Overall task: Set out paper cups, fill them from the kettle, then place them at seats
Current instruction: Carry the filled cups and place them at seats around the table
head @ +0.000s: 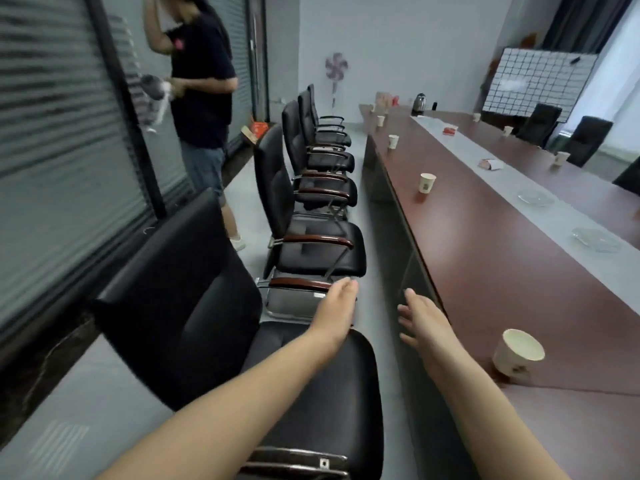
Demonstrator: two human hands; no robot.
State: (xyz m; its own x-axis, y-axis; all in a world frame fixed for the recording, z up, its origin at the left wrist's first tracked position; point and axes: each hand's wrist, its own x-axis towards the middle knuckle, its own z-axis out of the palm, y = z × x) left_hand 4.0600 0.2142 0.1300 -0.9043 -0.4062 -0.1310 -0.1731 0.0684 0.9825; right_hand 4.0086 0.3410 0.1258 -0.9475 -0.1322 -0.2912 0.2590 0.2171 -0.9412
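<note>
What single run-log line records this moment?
left hand open, empty | right hand open, empty | nearest paper cup on table edge | kettle at far end

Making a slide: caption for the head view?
Left hand and right hand open beside the table, paper cups set along it, kettle at far end.

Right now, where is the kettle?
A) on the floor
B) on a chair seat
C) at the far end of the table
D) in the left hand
C: the kettle stands on the table at its far end, while the left hand and the right hand hold nothing.
</note>
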